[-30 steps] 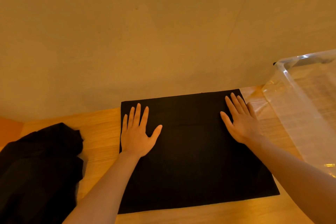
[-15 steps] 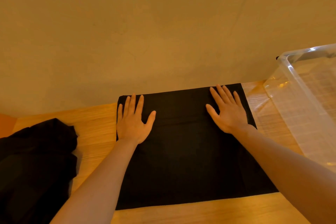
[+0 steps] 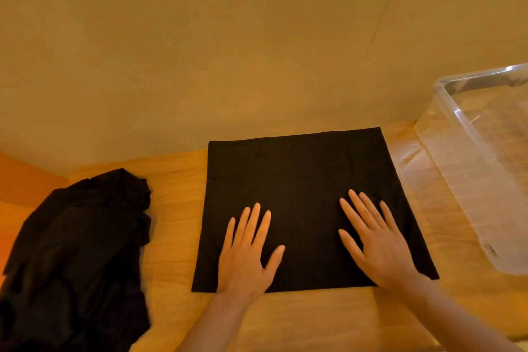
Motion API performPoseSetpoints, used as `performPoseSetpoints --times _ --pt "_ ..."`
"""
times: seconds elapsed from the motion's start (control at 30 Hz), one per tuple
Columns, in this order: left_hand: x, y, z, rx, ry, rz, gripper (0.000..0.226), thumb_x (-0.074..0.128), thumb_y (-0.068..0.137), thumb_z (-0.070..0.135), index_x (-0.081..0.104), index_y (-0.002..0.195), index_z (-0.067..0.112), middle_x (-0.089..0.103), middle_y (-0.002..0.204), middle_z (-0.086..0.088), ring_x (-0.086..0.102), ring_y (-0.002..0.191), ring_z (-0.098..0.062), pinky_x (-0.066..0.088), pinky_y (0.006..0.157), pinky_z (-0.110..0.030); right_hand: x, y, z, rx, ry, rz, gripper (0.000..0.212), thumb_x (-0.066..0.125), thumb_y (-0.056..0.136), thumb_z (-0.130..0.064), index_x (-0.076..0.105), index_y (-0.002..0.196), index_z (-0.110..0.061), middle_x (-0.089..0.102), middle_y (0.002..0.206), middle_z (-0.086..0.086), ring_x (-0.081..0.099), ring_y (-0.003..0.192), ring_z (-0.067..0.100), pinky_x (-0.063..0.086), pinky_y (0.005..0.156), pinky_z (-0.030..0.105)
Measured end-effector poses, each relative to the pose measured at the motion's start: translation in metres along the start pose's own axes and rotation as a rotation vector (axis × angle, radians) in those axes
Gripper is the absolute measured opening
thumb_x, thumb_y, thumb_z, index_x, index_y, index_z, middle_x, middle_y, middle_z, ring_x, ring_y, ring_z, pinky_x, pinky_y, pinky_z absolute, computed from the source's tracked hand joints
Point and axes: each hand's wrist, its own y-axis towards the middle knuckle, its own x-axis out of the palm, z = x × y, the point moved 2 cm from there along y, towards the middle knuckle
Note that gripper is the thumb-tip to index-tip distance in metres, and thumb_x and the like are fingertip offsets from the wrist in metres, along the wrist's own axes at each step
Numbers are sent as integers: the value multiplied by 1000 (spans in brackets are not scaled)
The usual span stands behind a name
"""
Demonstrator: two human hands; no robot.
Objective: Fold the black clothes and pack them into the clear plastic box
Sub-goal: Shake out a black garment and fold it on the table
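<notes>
Left hand [image 3: 245, 257] and right hand [image 3: 380, 248] are pressing flat, grip spread, on the folded black cloth [image 3: 303, 180] beside the clear plastic box [image 3: 445, 88].

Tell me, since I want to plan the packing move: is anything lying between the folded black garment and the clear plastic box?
Nothing visible. Only bare wooden table separates the folded black garment from the clear plastic box at its right. Both the left hand and right hand rest flat on the garment.
</notes>
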Motion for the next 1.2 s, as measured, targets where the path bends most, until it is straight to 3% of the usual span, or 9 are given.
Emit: performPoseSetpoints --times 0.13,0.33,0.47,0.6,0.8,0.93,1.0,1.1,1.2 --pt "7 -35 -13 -92 48 -5 68 18 95 64 17 151 26 15 160 -1 7 148 -18 10 115 -43 -3 -33 28 65 -2 21 61 16 98 -55 16 152 -27 9 161 -4 1 148 13 7 119 42" --pt "4 -76 -28 -161 -13 4 72 13 94 67 15 152 26 8 161 0 0 149 -16 2 118 -38 -8 -69 41 6 5 18 59 18 100 -50 21 151 -22 14 160 -2 4 148 12 8 119 41" --pt "5 -103 -30 -114 -22 -19 75 14 92 71 12 152 26 3 161 0 -4 148 -16 0 118 -38 -6 -105 35 -231 1 -37 59 18 101 -52 20 152 -22 13 160 -4 6 148 14 8 118 42" --pt "7 -128 -31 -76 -14 -45 77 8 91 72 1 152 27 -11 160 2 -20 145 -11 -6 118 -37 0 -124 36 -224 -19 -44 61 14 101 -54 13 153 -21 6 161 -5 0 148 13 3 118 38" --pt "4 -168 -36 -36 -35 -51 76 4 90 74 3 152 29 -9 160 6 -21 144 -7 -13 116 -27 -2 -156 53 -232 -43 -45 67 18 100 -59 15 153 -18 10 160 -2 2 148 11 3 118 33" --pt "6 -189 -40 -44 -12 -29 69 19 97 62 21 151 20 13 158 1 6 148 -14 -5 117 -24 -5 -174 69 -209 -76 -18 66 20 99 -56 24 150 -14 22 158 3 9 147 12 16 118 36" --pt "7 -200 -45 -26 29 38 57 38 98 45 38 145 12 33 152 -6 29 142 -21 11 118 -28 -7 -183 74 -204 -53 28 60 23 99 -49 32 147 -14 31 154 5 10 147 10 31 114 38" --pt "10 -214 -50 75 88 142 65 83 65 -1 59 126 4 57 132 -14 55 123 -27 46 102 -41 -8 -194 79 -242 -35 106 52 20 102 -40 44 140 -13 42 147 6 19 144 11 40 104 38" --pt "2 -216 -49 72 118 228 58 90 51 -5 71 105 4 69 111 -12 67 102 -26 55 85 -41 -15 -194 77 -287 -58 148 57 14 104 -39 59 126 -12 58 132 8 44 127 18 42 99 35"
